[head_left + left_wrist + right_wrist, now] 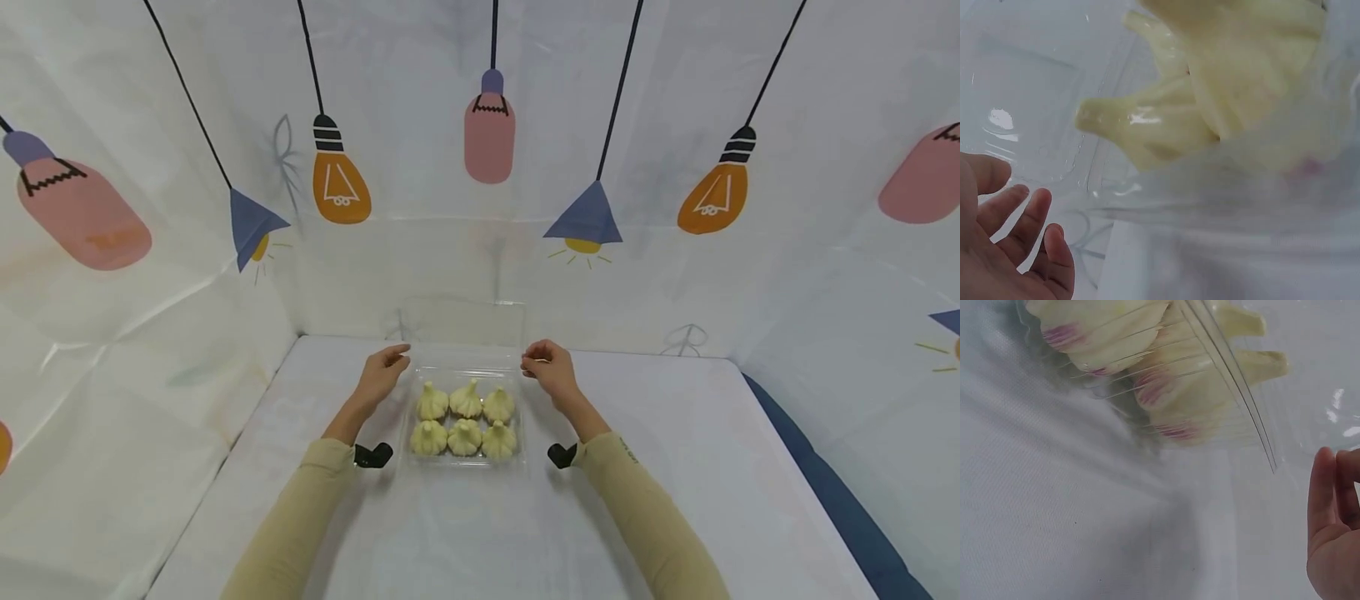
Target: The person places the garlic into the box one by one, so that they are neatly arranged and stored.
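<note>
A clear plastic clamshell container (465,464) sits on the table with several pale garlic bulbs (465,437) in two rows. Its hinged lid (467,323) is raised at the far side. At the lid's left edge is my left hand (381,372), its fingers loosely bent and spread; whether they touch the plastic is unclear. My right hand (551,371) is at the opposite edge, where thumb and finger meet and seem to pinch the lid. Purple streaks mark the garlic bulbs (1175,381) in the right wrist view. Stems of garlic bulbs (1147,119) point toward the lid in the left wrist view.
A white cloth covers the table (465,533). Behind it hangs a white sheet (420,250) printed with lamps and bulbs. A dark blue surface (832,500) runs along the table's right edge. Black wrist mounts (373,456) sit at both cuffs.
</note>
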The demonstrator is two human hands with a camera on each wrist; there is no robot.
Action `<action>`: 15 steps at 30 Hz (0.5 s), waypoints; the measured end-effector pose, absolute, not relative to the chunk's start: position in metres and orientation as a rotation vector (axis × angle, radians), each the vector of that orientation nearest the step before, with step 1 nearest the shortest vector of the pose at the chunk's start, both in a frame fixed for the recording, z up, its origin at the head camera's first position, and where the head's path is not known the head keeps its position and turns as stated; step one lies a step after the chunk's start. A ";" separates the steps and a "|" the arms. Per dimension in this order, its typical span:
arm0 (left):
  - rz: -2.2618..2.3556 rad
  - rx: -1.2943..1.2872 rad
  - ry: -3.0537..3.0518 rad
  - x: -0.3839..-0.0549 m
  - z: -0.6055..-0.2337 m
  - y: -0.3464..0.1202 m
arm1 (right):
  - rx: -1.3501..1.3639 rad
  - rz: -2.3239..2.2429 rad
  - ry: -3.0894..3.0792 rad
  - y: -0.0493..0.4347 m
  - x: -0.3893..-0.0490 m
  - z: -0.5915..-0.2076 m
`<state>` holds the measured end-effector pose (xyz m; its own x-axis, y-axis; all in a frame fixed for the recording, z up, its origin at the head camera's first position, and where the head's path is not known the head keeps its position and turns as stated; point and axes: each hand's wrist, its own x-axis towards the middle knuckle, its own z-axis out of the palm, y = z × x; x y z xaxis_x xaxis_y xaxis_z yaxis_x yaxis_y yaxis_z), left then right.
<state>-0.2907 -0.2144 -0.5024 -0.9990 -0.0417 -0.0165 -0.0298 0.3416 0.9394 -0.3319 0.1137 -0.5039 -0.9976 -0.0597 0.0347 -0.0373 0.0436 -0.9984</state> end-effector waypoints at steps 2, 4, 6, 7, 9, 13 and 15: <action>-1.834 0.076 -2.548 -0.288 -0.502 -0.212 | -0.105 -2.162 2.251 0.114 -0.331 -0.506; -1.876 0.080 -2.523 -0.285 -0.501 -0.211 | -0.112 -2.151 2.258 0.115 -0.331 -0.508; -1.914 0.072 -2.500 -0.282 -0.501 -0.210 | -0.125 -2.133 2.275 0.116 -0.330 -0.508; -1.927 0.065 -2.491 -0.281 -0.501 -0.210 | -0.134 -2.127 2.283 0.116 -0.329 -0.509; -1.938 0.050 -2.479 -0.278 -0.501 -0.211 | -0.159 -2.119 2.297 0.117 -0.327 -0.509; -1.939 0.014 -2.494 -0.274 -0.503 -0.213 | -0.198 -2.103 2.319 0.119 -0.324 -0.510; -1.946 0.000 -2.502 -0.272 -0.506 -0.214 | -0.209 -2.097 2.312 0.120 -0.323 -0.511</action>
